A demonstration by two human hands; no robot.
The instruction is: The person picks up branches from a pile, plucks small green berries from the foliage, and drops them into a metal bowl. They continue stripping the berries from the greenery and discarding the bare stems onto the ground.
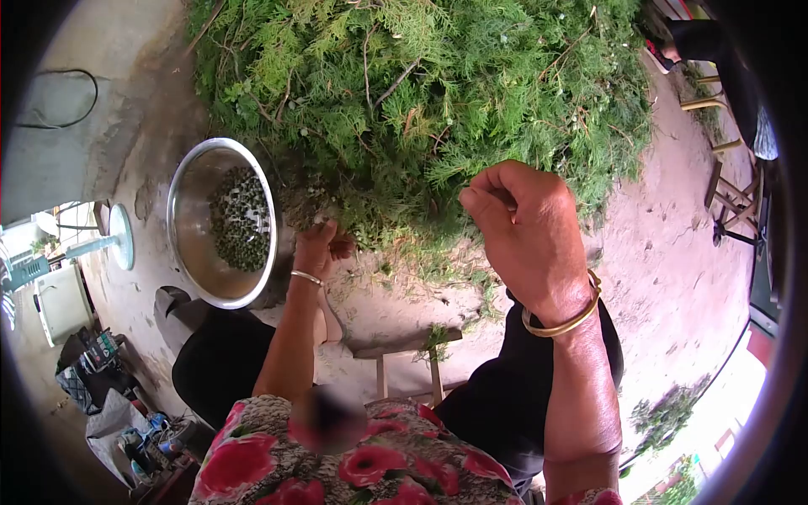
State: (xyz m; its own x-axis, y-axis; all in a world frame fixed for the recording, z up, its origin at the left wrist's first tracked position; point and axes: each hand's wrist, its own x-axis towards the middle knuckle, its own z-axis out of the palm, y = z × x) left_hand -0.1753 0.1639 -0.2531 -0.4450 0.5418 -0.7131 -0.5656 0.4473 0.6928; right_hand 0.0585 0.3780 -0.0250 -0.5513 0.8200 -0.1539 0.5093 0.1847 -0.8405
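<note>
A large heap of green leafy branches [404, 93] fills the upper middle. To its lower left stands a shiny metal bowl [187, 252] with many small green cones or berries [240, 219] inside. My left hand [316, 248], with a bangle at the wrist, is just right of the bowl by the heap's lower edge, its fingers curled; what they hold, if anything, is too small to tell. My right hand [526, 227], wearing a gold bangle, is raised in front of the heap's lower right edge. Its thumb and index finger are pinched together, and anything between them cannot be made out.
A wooden frame [408, 345] is low between my knees. On the left are a fan [122, 236], a white box-like object [63, 305] and a pile of bags and tools [126, 421]. Wooden stools [730, 202] and part of another person [711, 42] show at the right.
</note>
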